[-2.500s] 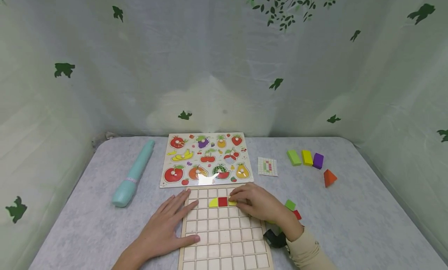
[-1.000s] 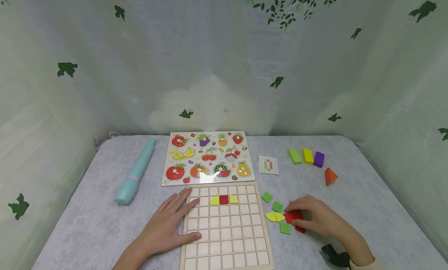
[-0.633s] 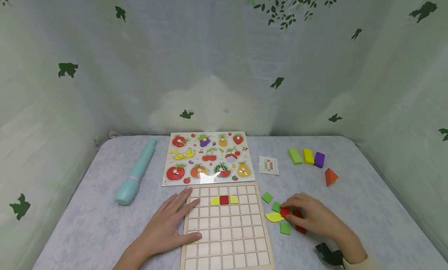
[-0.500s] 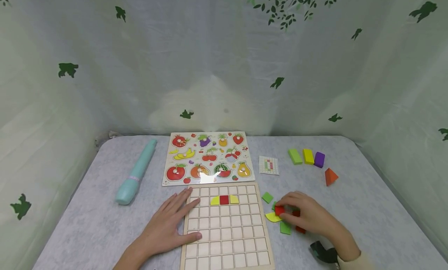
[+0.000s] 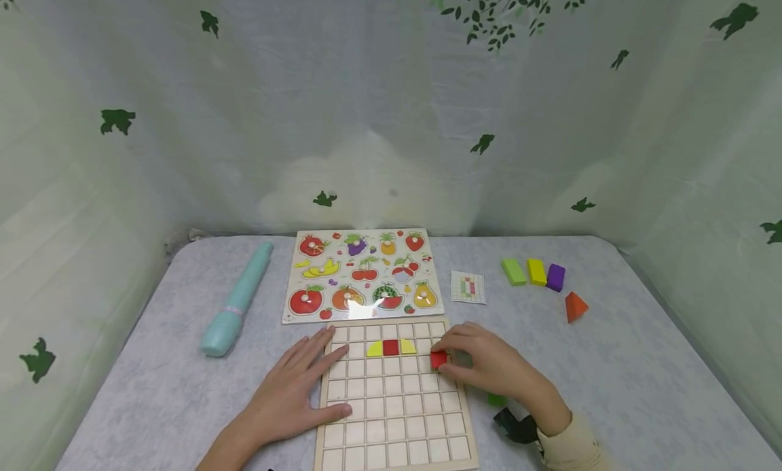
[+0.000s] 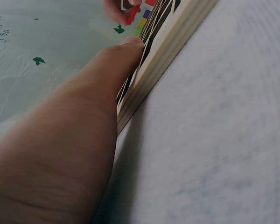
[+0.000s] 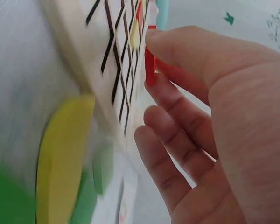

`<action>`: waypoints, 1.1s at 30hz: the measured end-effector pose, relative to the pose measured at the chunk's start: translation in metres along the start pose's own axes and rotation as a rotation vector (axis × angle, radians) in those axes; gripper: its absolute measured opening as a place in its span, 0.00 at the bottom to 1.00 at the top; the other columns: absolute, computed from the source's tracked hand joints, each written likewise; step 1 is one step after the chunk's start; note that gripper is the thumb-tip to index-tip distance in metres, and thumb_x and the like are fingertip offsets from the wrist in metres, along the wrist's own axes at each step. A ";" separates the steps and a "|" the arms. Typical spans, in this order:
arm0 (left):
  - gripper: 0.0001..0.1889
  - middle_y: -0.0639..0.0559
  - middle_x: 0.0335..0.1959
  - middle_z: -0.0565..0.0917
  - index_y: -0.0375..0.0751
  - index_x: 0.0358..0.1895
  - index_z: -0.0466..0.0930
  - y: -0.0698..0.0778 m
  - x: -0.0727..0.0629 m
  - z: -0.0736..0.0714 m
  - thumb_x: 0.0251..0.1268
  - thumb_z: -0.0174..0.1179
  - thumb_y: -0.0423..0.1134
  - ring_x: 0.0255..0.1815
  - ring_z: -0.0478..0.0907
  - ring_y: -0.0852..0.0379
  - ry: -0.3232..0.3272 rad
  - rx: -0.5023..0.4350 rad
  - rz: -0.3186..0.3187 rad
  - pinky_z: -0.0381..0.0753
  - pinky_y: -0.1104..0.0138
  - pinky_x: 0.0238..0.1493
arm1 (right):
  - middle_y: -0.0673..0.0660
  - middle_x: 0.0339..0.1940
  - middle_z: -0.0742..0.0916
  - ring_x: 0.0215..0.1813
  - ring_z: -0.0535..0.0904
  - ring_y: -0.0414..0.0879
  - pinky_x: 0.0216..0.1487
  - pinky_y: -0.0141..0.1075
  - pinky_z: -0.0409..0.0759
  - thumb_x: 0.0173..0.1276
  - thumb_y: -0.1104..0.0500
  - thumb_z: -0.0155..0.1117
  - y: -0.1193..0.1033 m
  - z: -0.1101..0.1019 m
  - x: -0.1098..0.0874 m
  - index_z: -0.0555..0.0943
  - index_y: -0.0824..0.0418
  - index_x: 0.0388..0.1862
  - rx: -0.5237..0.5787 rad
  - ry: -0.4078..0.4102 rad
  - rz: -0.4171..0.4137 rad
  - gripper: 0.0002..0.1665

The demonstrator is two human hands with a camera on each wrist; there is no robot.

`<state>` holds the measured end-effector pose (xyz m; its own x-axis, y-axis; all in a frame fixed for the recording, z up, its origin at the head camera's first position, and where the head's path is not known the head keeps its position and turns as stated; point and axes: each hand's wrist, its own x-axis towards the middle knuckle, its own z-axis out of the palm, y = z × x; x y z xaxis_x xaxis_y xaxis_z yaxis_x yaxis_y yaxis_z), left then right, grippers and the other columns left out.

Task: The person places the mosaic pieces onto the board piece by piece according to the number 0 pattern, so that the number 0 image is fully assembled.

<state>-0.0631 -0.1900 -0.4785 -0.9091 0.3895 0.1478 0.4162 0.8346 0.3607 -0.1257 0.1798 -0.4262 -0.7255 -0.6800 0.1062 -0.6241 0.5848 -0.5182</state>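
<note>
A wooden grid board (image 5: 394,450) lies at the front middle of the table. Its second row bears a yellow quarter-round tile (image 5: 375,349), a red square tile (image 5: 390,347) and another yellow quarter-round tile (image 5: 407,347), side by side. My left hand (image 5: 292,393) rests along the board's left edge with fingers spread, its thumb on the grid. Between thumb and fingers my right hand (image 5: 489,362) pinches a red square tile (image 7: 150,56) over the board's right side. The right wrist view shows that tile on edge, clear of the grid.
Loose green tiles (image 5: 497,400) and yellow tiles (image 7: 60,158) lie right of the board, partly hidden by my right arm. Behind it are a fruit peg puzzle (image 5: 364,275) and a pattern card (image 5: 468,288). Colored blocks (image 5: 536,272) stand back right; a teal cylindrical object (image 5: 237,301) lies left.
My right hand left the second yellow tile on the grid, picked a red square tile from the loose pieces and carried it left over the board. My left hand stayed in place.
</note>
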 end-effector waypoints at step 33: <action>0.50 0.51 0.84 0.56 0.59 0.79 0.66 0.000 -0.001 -0.001 0.56 0.57 0.81 0.83 0.56 0.49 0.004 -0.008 0.011 0.52 0.53 0.80 | 0.41 0.47 0.86 0.51 0.77 0.37 0.50 0.34 0.83 0.67 0.52 0.75 -0.019 0.020 0.014 0.89 0.48 0.51 -0.126 -0.004 0.035 0.14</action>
<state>-0.0620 -0.1906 -0.4778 -0.9046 0.3967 0.1557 0.4258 0.8274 0.3662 -0.1181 0.1503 -0.4315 -0.7463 -0.6600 0.0866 -0.6304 0.6589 -0.4105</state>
